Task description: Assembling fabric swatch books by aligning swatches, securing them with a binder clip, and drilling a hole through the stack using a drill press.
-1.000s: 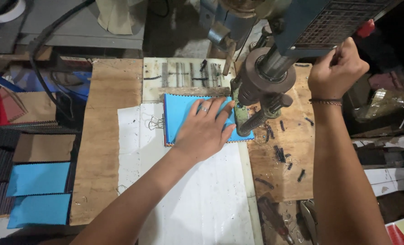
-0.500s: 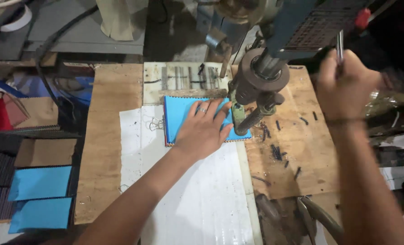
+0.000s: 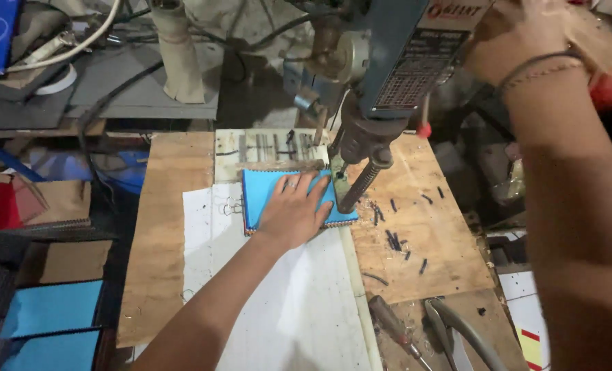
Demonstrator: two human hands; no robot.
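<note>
A blue paper stack [image 3: 259, 192] with a spiral-bound lower edge lies on the white sheet [image 3: 292, 309] under the drill press [image 3: 395, 62]. My left hand [image 3: 293, 214] presses flat on the stack with its fingers spread, a ring on one finger. Its fingertips sit just left of the drill spindle [image 3: 361, 175], which stands at the stack's right edge. My right hand [image 3: 515, 38] is raised at the top right beside the press head, closed around the feed lever, whose red knob [image 3: 608, 89] shows behind my wrist. The frame edge cuts off part of that hand.
A plywood board [image 3: 162, 227] covers the table. Dark shavings [image 3: 402, 244] are scattered right of the spindle. Pliers [image 3: 457, 330] and a screwdriver [image 3: 395, 330] lie at the front right. A binder clip [image 3: 230, 205] sits left of the stack. More blue sheets [image 3: 52, 309] are piled at the far left.
My right hand has swung upward with the lever, from beside the press to the top of the view. My left hand stays pressed on the blue stack.
</note>
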